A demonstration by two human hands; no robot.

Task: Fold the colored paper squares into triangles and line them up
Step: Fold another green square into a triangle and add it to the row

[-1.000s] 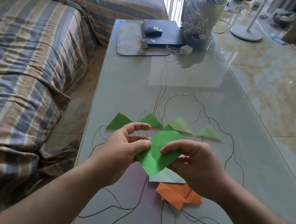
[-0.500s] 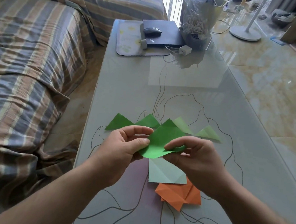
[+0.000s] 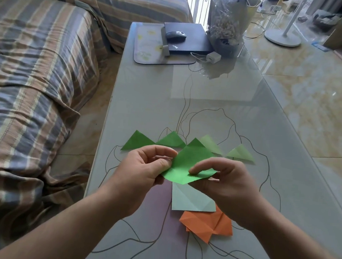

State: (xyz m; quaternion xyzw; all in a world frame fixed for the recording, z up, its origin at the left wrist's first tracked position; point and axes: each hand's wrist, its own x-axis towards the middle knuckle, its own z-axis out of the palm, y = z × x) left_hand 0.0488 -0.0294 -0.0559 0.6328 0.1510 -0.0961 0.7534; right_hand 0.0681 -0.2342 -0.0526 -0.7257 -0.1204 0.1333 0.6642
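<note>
- Left hand (image 3: 140, 168) pinches the green paper square (image 3: 187, 164) by its left corner, thumb on top, above the glossy table (image 3: 148, 97).
- The thin, flat sheet bows mid-fold and hangs in the air in front of the row of folded triangles (image 3: 138, 141). If the corners slip out of line, I'd expect a crooked crease.
- Right hand (image 3: 225, 181) grips the right corner, fingers curled over it. A heavy tug could tear the paper.
- Below wait a pale green square (image 3: 190, 201) and crumpled orange paper (image 3: 204, 223).

Four folded green triangles (image 3: 172, 139), two hands (image 3: 140, 168).
</note>
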